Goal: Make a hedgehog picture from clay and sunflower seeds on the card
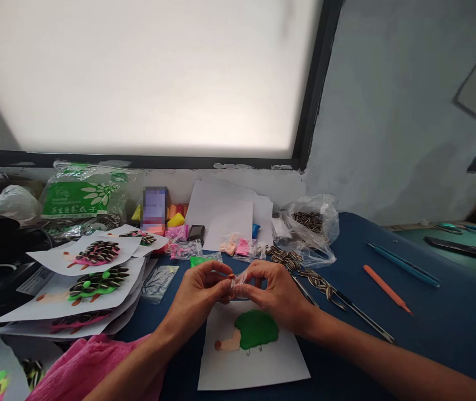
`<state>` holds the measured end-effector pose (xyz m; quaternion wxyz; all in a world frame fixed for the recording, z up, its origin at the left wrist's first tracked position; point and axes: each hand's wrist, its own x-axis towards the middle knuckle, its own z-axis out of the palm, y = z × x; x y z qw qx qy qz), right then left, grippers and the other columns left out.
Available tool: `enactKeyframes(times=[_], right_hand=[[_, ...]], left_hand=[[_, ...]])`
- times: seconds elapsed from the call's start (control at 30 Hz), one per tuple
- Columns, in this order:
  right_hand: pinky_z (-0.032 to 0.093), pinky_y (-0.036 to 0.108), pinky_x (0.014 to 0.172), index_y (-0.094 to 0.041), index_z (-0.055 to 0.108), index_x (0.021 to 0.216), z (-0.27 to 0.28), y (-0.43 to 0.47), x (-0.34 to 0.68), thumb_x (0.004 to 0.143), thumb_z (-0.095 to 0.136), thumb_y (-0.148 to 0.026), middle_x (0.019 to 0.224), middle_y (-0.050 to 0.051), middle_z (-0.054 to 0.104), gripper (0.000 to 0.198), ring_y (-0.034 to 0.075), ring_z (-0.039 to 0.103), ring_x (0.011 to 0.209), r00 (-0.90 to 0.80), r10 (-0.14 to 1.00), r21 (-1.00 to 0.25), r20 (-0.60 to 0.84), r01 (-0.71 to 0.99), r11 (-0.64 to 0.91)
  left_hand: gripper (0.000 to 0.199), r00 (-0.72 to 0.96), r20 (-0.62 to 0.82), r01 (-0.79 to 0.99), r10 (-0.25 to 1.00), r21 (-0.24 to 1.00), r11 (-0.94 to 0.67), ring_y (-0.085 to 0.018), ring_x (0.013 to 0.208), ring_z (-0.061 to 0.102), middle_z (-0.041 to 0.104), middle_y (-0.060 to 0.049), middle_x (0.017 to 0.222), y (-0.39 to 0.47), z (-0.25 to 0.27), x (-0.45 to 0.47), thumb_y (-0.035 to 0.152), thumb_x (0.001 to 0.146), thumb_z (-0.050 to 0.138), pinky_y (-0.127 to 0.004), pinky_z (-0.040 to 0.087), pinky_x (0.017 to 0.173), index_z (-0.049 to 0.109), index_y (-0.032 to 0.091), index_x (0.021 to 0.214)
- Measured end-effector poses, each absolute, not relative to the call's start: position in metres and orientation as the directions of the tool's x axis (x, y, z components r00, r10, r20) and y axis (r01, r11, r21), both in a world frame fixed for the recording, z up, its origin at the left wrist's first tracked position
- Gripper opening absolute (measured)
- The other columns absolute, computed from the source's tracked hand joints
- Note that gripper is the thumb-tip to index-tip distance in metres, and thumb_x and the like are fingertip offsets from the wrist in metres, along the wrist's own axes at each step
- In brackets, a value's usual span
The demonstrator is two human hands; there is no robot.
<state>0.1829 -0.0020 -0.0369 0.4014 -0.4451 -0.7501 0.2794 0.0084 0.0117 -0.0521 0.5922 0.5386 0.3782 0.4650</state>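
Note:
Above a white paper sheet [258, 376], my left hand [202, 287] and my right hand [277, 289] meet, fingers pinched. Between them is a small clear plastic bag [238, 285], with a bit of brown-orange clay showing at the left fingertips. On the sheet below is a clay hedgehog picture: a green body [257, 329], a pale peach head [233, 341] and a brown nose [218, 345]. Legs are drawn as thin lines under the body. Loose sunflower seeds [283, 257] lie just beyond my right hand.
Finished-looking seed hedgehog sheets [96, 253] are stacked at left, above a pink cloth [91, 370]. Behind stand clay packets [179, 234], white paper [225, 211] and a bag of seeds [309, 223]. Tweezers [363, 317], an orange tool [386, 288] and blue tweezers [405, 264] lie right.

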Motion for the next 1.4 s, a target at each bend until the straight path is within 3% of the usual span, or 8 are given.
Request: enactKeyframes(times=[0.2, 0.47, 0.63, 0.8, 0.93, 1.13, 1.4], right_hand=[[0.046, 0.025, 0.063, -0.021, 0.076, 0.081, -0.036, -0.003, 0.185, 0.079, 0.071, -0.012, 0.081, 0.002, 0.068, 0.011, 0.014, 0.059, 0.071, -0.275, 0.887, -0.747, 0.372, 0.479, 0.462], [0.045, 0.026, 0.064, -0.023, 0.077, 0.082, -0.037, -0.005, 0.184, 0.082, 0.073, -0.017, 0.083, 0.002, 0.066, 0.008, 0.013, 0.059, 0.071, -0.322, 0.876, -0.702, 0.361, 0.525, 0.482], [0.044, 0.031, 0.073, -0.020, 0.073, 0.085, -0.039, -0.002, 0.188, 0.086, 0.066, -0.015, 0.085, 0.003, 0.066, 0.008, 0.016, 0.059, 0.077, -0.385, 0.792, -0.503, 0.474, 0.620, 0.602], [0.042, 0.033, 0.073, -0.019, 0.069, 0.083, -0.036, -0.001, 0.189, 0.089, 0.060, -0.017, 0.083, 0.003, 0.065, 0.011, 0.017, 0.056, 0.075, -0.449, 0.710, -0.319, 0.542, 0.672, 0.668], [0.042, 0.031, 0.070, -0.019, 0.068, 0.083, -0.034, -0.001, 0.190, 0.091, 0.058, -0.018, 0.083, 0.004, 0.064, 0.013, 0.016, 0.055, 0.074, -0.429, 0.695, -0.331, 0.577, 0.655, 0.679], [0.045, 0.033, 0.074, -0.021, 0.071, 0.087, -0.030, -0.004, 0.190, 0.092, 0.058, -0.021, 0.088, 0.005, 0.063, 0.014, 0.018, 0.056, 0.080, -0.404, 0.686, -0.351, 0.605, 0.639, 0.685], [0.048, 0.033, 0.074, -0.019, 0.067, 0.078, -0.026, -0.008, 0.184, 0.088, 0.057, -0.015, 0.089, 0.006, 0.063, 0.015, 0.019, 0.058, 0.081, -0.375, 0.641, -0.355, 0.670, 0.596, 0.720]], left_hand=[[0.038, 0.268, 0.042, -0.127, 0.962, 0.992, -0.008, -0.019, 0.064, 0.068, 0.074, -0.003, 0.068, 0.011, -0.051, 0.006, 0.044, 0.067, 0.079, -0.030, 0.052, 0.065, 0.063, 0.017, 0.087], [0.045, 0.310, 0.014, -0.109, 0.951, 0.994, 0.021, -0.015, 0.058, 0.064, 0.073, -0.002, 0.064, 0.010, -0.050, 0.008, 0.042, 0.065, 0.082, -0.027, 0.050, 0.061, 0.065, 0.015, 0.095], [0.040, 0.315, 0.010, -0.181, 0.949, 0.982, 0.050, -0.019, 0.071, 0.069, 0.075, -0.003, 0.076, 0.011, -0.049, 0.008, 0.039, 0.062, 0.085, -0.032, 0.054, 0.072, 0.067, 0.016, 0.088], [0.034, 0.294, 0.036, -0.201, 0.955, 0.979, 0.025, -0.016, 0.065, 0.066, 0.072, -0.001, 0.069, 0.011, -0.050, 0.007, 0.037, 0.064, 0.085, -0.030, 0.053, 0.068, 0.067, 0.016, 0.085], [0.039, 0.338, 0.000, -0.211, 0.941, 0.975, 0.075, -0.017, 0.068, 0.068, 0.072, -0.001, 0.076, 0.010, -0.048, 0.008, 0.041, 0.065, 0.084, -0.030, 0.054, 0.070, 0.068, 0.017, 0.091], [0.037, 0.482, 0.008, -0.147, 0.876, 0.986, 0.072, -0.018, 0.069, 0.068, 0.071, -0.005, 0.076, 0.009, -0.040, 0.008, 0.050, 0.075, 0.075, -0.028, 0.054, 0.069, 0.071, 0.014, 0.084], [0.039, 0.438, -0.018, -0.154, 0.899, 0.983, 0.094, -0.016, 0.059, 0.066, 0.068, -0.003, 0.063, 0.006, -0.035, 0.010, 0.051, 0.068, 0.081, -0.024, 0.049, 0.059, 0.066, 0.014, 0.070]])
